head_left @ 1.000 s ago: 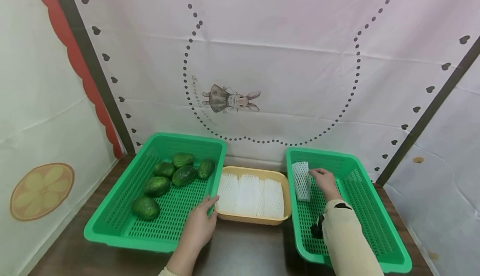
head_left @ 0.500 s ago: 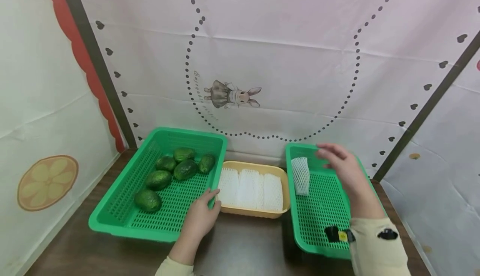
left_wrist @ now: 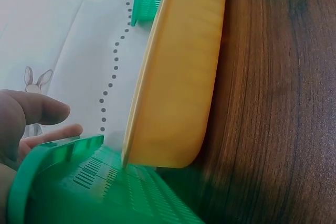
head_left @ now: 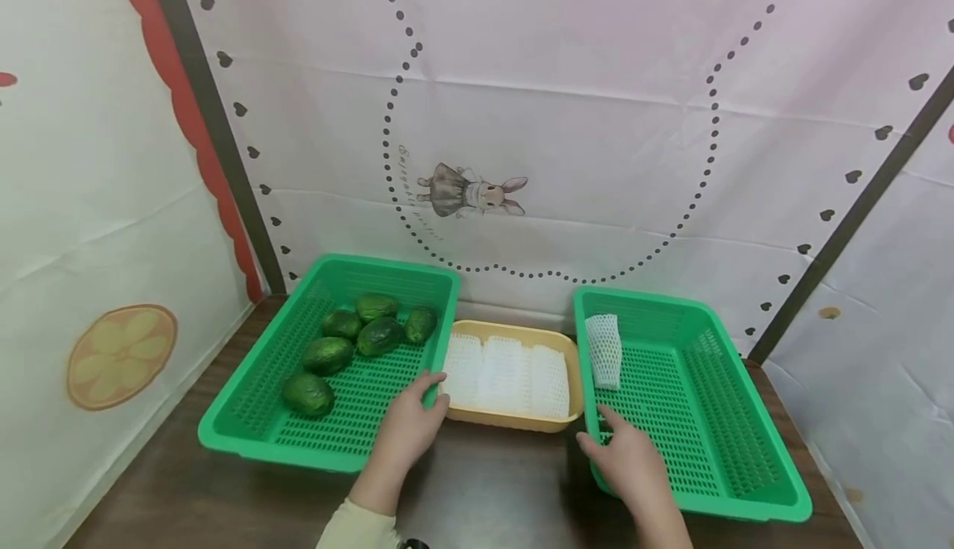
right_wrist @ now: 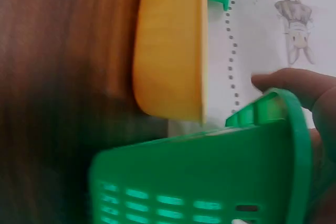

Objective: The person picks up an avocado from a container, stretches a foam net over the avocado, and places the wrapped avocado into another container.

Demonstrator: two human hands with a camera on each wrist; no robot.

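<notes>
My left hand (head_left: 408,426) rests at the right rim of the left green basket (head_left: 261,452), fingers relaxed and pinching nothing. In that basket lie several dark green avocados (head_left: 328,356), toward its far left. My right hand (head_left: 629,459) is over the left rim of the right green basket (head_left: 745,506), thumb outside and fingers inside, apart and loose. The left wrist view shows the left thumb (left_wrist: 44,109) raised off the rim. A white foam net sleeve (head_left: 604,351) lies in the right basket, against its left wall.
Between the baskets stands a yellow tray (head_left: 514,419) holding several white foam net sleeves (head_left: 503,373). All stand on a dark wooden table (head_left: 507,483). A printed cloth (head_left: 596,160) hangs behind, with more cloth at both sides.
My right hand has left the foam net sleeve, lifted, and come down toward me to the right basket's near left rim. The left hand stays at its rim. The head view has shifted slightly.
</notes>
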